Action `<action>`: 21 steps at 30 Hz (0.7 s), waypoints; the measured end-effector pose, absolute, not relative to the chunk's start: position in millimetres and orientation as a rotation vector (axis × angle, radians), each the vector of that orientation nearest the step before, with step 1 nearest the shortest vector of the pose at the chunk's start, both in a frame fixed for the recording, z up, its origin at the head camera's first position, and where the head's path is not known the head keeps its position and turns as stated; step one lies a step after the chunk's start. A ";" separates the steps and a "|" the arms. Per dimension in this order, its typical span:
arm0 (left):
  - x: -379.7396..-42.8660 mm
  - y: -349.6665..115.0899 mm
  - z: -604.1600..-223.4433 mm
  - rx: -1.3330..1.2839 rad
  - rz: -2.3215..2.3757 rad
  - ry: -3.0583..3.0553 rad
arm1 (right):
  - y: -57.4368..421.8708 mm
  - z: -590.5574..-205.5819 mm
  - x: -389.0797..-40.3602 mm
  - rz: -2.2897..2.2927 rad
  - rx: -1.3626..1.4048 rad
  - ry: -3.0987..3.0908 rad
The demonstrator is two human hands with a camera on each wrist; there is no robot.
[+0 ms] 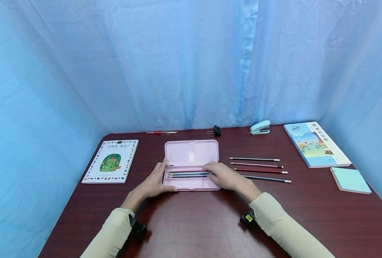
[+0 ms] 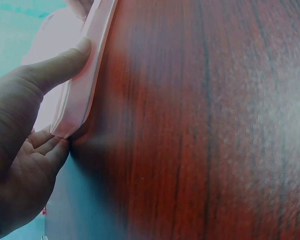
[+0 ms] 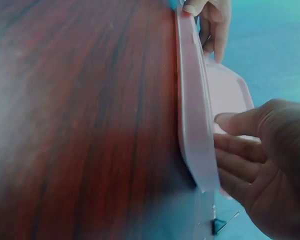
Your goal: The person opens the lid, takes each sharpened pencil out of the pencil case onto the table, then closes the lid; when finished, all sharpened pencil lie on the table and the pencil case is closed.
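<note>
A pink pencil case (image 1: pixel 181 184) lies on the table with its lid (image 1: pixel 204 152) folded back. My left hand (image 1: pixel 156 180) grips its front left corner; in the left wrist view the thumb (image 2: pixel 75 60) presses the front wall and the fingers bend round the side. Several pencils (image 1: pixel 186 174) lie lengthwise in the back compartment, tips to the left. My right hand (image 1: pixel 224 175) reaches over the case's right end, pinching a pencil's rear end between thumb and fingers. From the right wrist, the case wall (image 3: pixel 197 105) hides the fingertips (image 3: pixel 222 120) in part and the pencils wholly.
To the right lie more pencils (image 1: pixel 257 165) in a rough row. A pen (image 1: pixel 162 132), a black binder clip (image 1: pixel 216 130) and a light-blue stapler (image 1: pixel 260 128) line the back edge. Books stand off left (image 1: pixel 110 161) and right (image 1: pixel 316 145), with a sticky-note pad (image 1: pixel 350 180) at far right.
</note>
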State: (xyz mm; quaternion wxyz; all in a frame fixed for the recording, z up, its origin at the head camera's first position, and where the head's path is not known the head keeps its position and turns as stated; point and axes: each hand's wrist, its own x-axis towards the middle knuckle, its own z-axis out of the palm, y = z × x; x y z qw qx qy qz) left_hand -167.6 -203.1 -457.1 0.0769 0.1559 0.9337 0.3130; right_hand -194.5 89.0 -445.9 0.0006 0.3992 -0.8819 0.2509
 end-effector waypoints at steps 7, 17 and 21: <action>-167.9 -203.2 -457.4 0.479 0.942 2.806 | 84.5 -445.5 -198.2 0.772 1.176 -2.854; -168.5 -203.3 -458.8 0.483 0.948 2.795 | 87.5 -447.9 -201.9 0.839 1.218 -2.829; -168.1 -203.3 -458.7 0.477 0.949 2.794 | 87.3 -449.9 -200.0 0.779 1.243 -2.778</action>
